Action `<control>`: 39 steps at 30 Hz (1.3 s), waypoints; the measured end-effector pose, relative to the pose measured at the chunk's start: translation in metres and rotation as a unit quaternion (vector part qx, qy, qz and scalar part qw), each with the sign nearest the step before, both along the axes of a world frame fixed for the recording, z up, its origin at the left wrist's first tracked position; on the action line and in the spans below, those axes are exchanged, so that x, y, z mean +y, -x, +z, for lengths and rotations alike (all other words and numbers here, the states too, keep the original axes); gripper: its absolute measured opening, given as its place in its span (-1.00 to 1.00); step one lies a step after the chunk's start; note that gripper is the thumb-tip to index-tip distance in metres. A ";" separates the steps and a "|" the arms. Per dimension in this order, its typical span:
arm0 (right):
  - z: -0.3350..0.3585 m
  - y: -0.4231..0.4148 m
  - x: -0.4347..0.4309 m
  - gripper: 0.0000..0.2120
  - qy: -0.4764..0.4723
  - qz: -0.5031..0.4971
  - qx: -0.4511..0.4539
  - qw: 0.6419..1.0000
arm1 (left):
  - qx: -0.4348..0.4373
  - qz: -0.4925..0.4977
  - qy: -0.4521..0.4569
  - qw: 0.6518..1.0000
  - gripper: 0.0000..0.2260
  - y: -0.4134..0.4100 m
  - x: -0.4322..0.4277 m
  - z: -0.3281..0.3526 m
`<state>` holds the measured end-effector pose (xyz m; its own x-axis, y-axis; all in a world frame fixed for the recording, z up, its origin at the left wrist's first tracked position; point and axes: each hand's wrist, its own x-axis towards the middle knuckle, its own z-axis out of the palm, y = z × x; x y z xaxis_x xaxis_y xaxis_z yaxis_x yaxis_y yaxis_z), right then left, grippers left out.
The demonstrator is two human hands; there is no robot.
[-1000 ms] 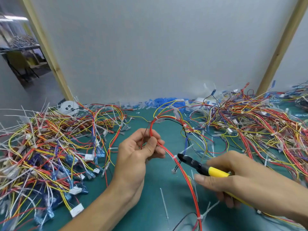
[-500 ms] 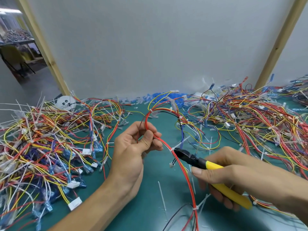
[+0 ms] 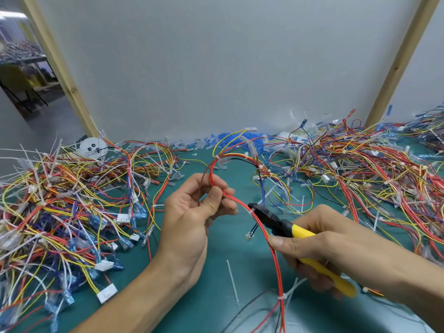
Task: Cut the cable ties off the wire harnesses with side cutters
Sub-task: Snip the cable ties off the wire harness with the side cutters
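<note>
Your left hand point(image 3: 192, 212) pinches the red wire harness point(image 3: 262, 227) between thumb and fingers, holding the loop up off the green mat point(image 3: 216, 280). Your right hand point(image 3: 336, 251) is wrapped around the yellow handles of the side cutters point(image 3: 283, 224), whose black nose sits right at a white cable tie point(image 3: 249, 211) on the red wires, just beyond your left fingertips (whether the blades have closed on it is too small to tell).

The danger, as I judge it, is the blades taking insulation along with the tie: the tie lies tight against the wires, so a nose pushed in too deep or at a slant could nick a red lead. Your left fingers are also near the cutting tip, so a slip toward them would hurt.

Another tie point(image 3: 280, 297) waits lower on the same harness. The clear mat lies only between your forearms; the left pile of harnesses point(image 3: 60, 212) and the right pile point(image 3: 372, 176) crowd both sides, and the grey wall panel point(image 3: 216, 68) closes off the back.
</note>
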<state>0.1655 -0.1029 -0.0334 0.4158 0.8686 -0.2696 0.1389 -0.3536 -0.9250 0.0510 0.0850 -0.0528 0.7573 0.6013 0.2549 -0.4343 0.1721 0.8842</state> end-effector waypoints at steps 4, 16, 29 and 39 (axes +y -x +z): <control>0.012 0.015 -0.008 -0.44 0.062 -0.012 0.004 0.998 | -0.005 -0.001 0.005 1.000 -0.88 0.000 0.000 -0.001; 0.013 0.006 -0.008 -0.54 -0.025 -0.085 -0.019 0.996 | 0.010 0.047 0.111 0.993 -0.88 -0.008 0.030 -0.003; 0.022 0.015 0.001 -0.62 0.239 0.197 0.181 0.933 | 0.033 0.087 0.191 0.977 -0.82 -0.009 0.037 -0.001; 0.025 0.040 0.022 -0.74 0.324 0.195 0.148 0.914 | 0.034 0.075 0.177 0.981 -0.84 -0.007 0.033 0.000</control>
<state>0.1251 -0.0807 -0.0085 -0.0665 0.5535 -0.8302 0.1491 -0.8172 -0.5567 0.0584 0.1185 -0.0525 0.6612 0.7493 -0.0376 -0.4206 0.4117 0.8085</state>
